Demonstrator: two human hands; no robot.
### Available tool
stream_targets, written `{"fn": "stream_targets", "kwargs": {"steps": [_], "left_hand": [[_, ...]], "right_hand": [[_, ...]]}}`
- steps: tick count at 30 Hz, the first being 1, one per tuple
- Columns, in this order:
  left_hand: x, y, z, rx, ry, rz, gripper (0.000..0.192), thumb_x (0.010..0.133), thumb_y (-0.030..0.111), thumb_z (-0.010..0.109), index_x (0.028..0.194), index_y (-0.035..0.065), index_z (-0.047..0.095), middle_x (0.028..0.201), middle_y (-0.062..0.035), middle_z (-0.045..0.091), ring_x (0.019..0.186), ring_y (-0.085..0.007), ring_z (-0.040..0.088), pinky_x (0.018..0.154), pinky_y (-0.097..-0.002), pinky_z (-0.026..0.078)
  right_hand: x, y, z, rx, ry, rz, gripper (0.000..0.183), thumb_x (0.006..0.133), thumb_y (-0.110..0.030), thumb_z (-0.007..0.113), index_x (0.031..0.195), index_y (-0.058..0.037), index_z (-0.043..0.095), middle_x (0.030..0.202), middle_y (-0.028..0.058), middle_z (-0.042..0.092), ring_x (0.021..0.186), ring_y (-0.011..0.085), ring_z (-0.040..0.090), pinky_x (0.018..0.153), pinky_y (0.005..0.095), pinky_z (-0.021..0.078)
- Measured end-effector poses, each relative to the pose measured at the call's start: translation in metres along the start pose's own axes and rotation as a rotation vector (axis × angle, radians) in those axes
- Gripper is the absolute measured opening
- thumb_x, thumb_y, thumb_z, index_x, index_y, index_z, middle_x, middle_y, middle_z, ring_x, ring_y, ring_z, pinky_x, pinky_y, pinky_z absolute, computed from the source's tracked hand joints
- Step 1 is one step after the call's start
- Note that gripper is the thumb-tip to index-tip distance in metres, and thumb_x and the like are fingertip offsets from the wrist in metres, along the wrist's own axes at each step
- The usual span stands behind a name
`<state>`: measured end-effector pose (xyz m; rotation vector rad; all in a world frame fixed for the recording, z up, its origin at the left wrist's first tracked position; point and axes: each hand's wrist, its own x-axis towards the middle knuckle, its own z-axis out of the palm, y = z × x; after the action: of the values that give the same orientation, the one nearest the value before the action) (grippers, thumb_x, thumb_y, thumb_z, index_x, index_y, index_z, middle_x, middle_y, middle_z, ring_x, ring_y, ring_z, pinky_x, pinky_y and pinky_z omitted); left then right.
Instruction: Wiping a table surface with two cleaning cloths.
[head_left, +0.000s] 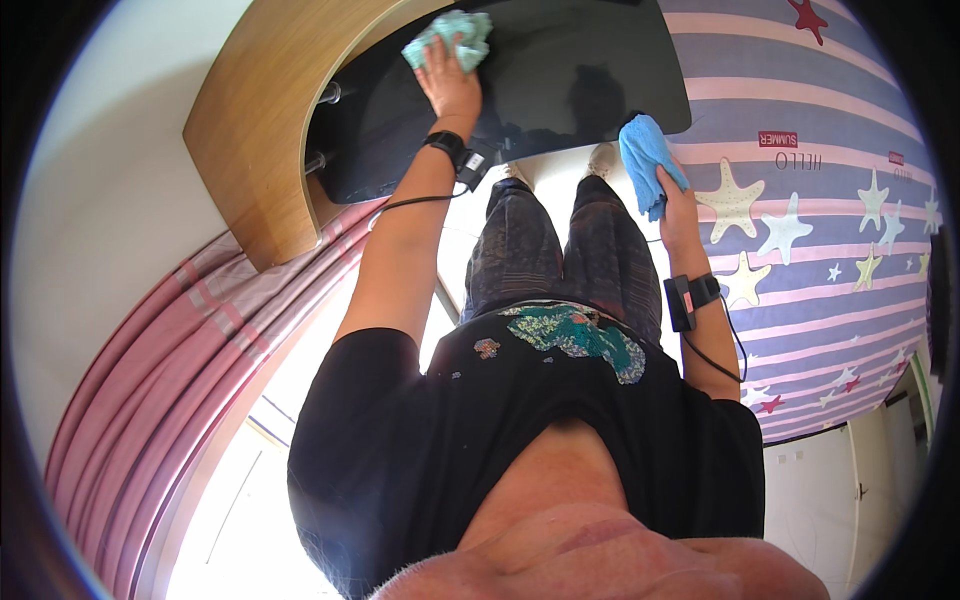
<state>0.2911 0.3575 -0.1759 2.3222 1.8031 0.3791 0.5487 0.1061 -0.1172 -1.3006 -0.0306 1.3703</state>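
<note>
My left hand (450, 84) lies palm down on a crumpled pale green cloth (471, 37), its fingers pressing the cloth against a glossy black tabletop (555, 82). The cloth is near the tabletop's far left part. My right hand (679, 206) grips a folded blue cloth (643, 154), which hangs just off the tabletop's near right corner, beside the bed. Both wrists wear black straps with small boxes and cables.
A curved wooden panel (255, 142) borders the tabletop on the left, with metal supports (316, 163) between them. Pink curtains (195, 330) hang at the left. At the right is a bed with a striped starfish-print cover (795, 289). My feet stand on a pale floor below the tabletop.
</note>
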Motion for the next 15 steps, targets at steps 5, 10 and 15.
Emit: {"fn": "stream_targets", "kwargs": {"steps": [5, 10, 15], "left_hand": [[0.033, 0.005, 0.008, -0.088, 0.028, -0.334, 0.055, 0.090, 0.030, 0.046, 0.141, 0.0158, 0.031, 0.151, -0.0104, 0.013, 0.139, -0.0303, 0.007, 0.111, -0.0472, 0.006], [0.050, 0.075, 0.032, -0.064, -0.020, -0.208, 0.058, 0.088, 0.039, 0.045, 0.137, 0.0095, 0.037, 0.151, -0.0134, 0.009, 0.139, -0.0335, 0.002, 0.111, -0.0471, 0.004], [0.050, 0.126, 0.055, 0.067, 0.027, 0.014, 0.052, 0.082, 0.025, 0.051, 0.129, 0.0037, 0.046, 0.145, -0.0162, 0.026, 0.136, -0.0344, 0.017, 0.109, -0.0498, 0.010]], "right_hand": [[-0.004, -0.003, -0.012, -0.004, 0.028, -0.008, 0.043, 0.089, -0.009, 0.054, 0.128, 0.0061, 0.043, 0.123, 0.0108, 0.050, 0.112, 0.0174, 0.048, 0.096, 0.0270, 0.0378], [-0.011, 0.004, -0.014, 0.065, 0.055, 0.028, 0.044, 0.088, -0.007, 0.055, 0.128, 0.0050, 0.043, 0.122, 0.0099, 0.051, 0.111, 0.0174, 0.050, 0.095, 0.0273, 0.0387], [-0.015, -0.002, -0.015, 0.094, 0.032, -0.001, 0.041, 0.089, -0.007, 0.054, 0.127, 0.0050, 0.044, 0.119, 0.0100, 0.053, 0.108, 0.0169, 0.051, 0.093, 0.0270, 0.0400]]}}
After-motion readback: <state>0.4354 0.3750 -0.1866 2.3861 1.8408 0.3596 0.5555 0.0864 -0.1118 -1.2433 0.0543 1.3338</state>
